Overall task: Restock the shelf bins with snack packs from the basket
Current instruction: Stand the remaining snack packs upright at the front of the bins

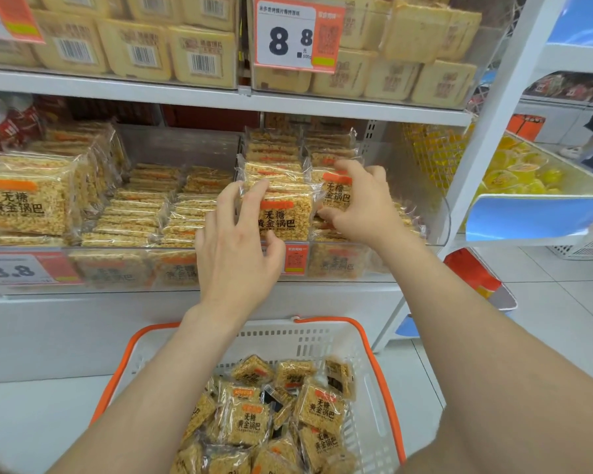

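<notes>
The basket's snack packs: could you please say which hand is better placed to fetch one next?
Probably left: the left hand sits lower, nearer the basket; the right hand reaches higher, deeper into the bin.

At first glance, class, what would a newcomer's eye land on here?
Centre, the left hand and right hand grip two clear-wrapped golden rice-crisp packs at the transparent shelf bin. Below sits a white, orange-rimmed plastic basket of more; top, a large white-and-orange 8.8 price tag.
</notes>
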